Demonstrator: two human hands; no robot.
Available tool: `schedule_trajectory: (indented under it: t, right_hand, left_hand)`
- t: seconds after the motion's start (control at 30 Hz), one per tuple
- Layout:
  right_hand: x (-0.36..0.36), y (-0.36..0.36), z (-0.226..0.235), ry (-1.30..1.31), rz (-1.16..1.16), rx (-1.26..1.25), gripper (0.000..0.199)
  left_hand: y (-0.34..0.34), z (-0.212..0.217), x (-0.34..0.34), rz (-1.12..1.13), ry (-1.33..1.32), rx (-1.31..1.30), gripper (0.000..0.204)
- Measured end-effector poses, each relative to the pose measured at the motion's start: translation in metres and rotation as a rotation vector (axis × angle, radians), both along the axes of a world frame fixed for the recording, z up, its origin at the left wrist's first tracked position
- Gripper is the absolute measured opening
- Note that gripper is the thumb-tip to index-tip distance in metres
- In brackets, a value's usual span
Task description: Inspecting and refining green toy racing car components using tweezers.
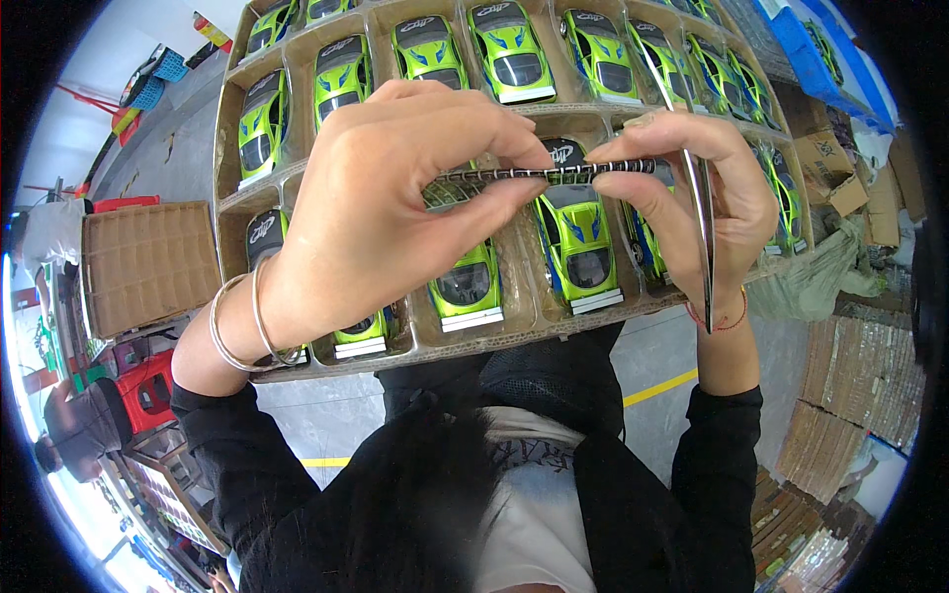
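My left hand [395, 188] and my right hand [692, 188] hold between them a narrow black strip with small white marks [544, 174], each pinching one end. My right hand also grips long metal tweezers [704, 227] that point down along the palm. Both hands hover over a cardboard tray [229, 188] divided into cells. Each cell holds a lime-green toy car body with blue trim, such as the one [578, 242] right under the strip and another [467, 282] beneath my left hand. Two silver bangles ring my left wrist; a red string rings my right wrist.
A brown carton [148, 262] sits to the left of the tray. Stacks of flat cardboard [860, 395] lie at the right, with a blue crate [811, 49] at the upper right. Another person [84, 425] sits at the lower left beside a red crate [148, 390].
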State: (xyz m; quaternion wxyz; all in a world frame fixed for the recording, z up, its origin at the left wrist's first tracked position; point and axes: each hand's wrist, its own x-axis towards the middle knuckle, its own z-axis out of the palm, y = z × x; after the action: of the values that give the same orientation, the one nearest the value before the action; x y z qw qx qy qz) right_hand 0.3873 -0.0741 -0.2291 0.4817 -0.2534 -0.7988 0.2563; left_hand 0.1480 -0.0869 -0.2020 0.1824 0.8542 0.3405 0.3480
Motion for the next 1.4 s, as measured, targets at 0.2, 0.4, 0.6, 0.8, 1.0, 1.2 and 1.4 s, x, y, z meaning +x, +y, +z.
schedule_trajectory:
  t: [0.2,0.4,0.6,0.8,1.0,1.2,1.4]
  right_hand:
    - [0.000,-0.001,-0.001,0.050,0.004,0.047,0.033]
    - [0.005,0.003,-0.001,-0.026,0.010,0.228,0.032]
    - [0.003,-0.002,0.001,0.011,-0.154,0.171,0.031]
    - [-0.002,-0.003,0.001,0.043,-0.016,0.009,0.034]
    - [0.000,-0.005,-0.001,0.159,-0.080,0.022,0.032]
    - [0.002,-0.008,-0.001,0.131,-0.072,0.054,0.032]
    - [-0.008,-0.010,0.006,0.078,-0.038,-0.060,0.034]
  left_hand:
    - [-0.004,-0.001,0.001,0.038,-0.022,-0.057,0.018]
    - [-0.006,0.002,0.002,0.056,-0.008,-0.038,0.019]
    - [-0.005,-0.005,0.003,0.156,-0.311,-0.423,0.016]
    - [-0.011,0.005,0.001,0.100,-0.147,-0.378,0.010]
    - [-0.006,0.000,-0.006,0.098,-0.267,-0.321,0.007]
    - [-0.007,0.004,-0.006,0.078,-0.244,-0.304,0.005]
    - [-0.009,0.003,-0.002,0.025,-0.219,-0.211,0.007]
